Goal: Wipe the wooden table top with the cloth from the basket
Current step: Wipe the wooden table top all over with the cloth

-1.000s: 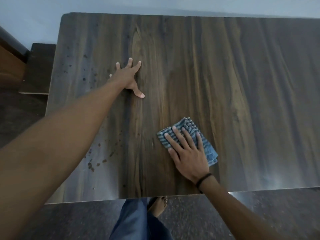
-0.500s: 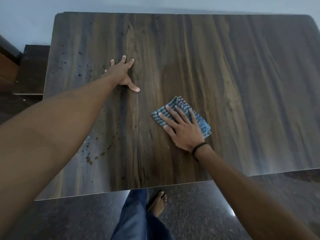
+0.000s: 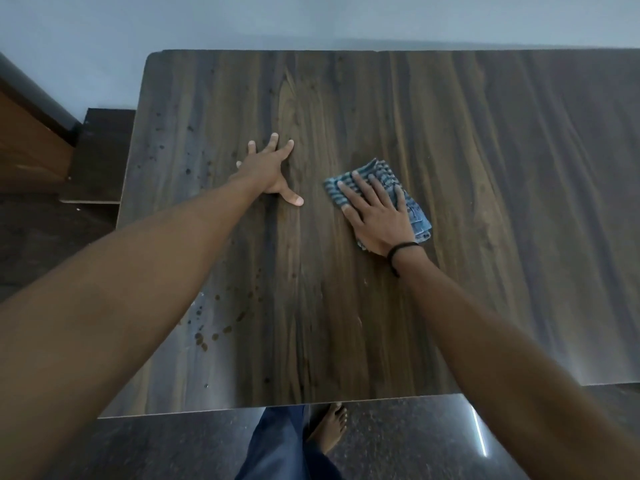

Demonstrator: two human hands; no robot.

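Observation:
A dark wooden table top point(image 3: 467, 202) fills most of the view. My right hand point(image 3: 375, 216) lies flat with straight fingers on a folded blue striped cloth point(image 3: 417, 216) near the table's middle, pressing it down. My left hand point(image 3: 270, 171) rests flat on the wood to the left of the cloth, fingers spread, holding nothing. Dark specks and spots point(image 3: 211, 332) mark the left part of the table, near its left edge and toward the front. No basket is in view.
A pale wall point(image 3: 311, 19) runs behind the table's far edge. A dark low piece of furniture point(image 3: 100, 157) and a brown wooden one point(image 3: 27, 143) stand to the left. My leg and bare foot point(image 3: 329, 427) stand on the dark floor at the table's front edge.
My right hand has pushed the cloth away from the front edge toward the table's middle. My left hand stays planted flat in the same spot.

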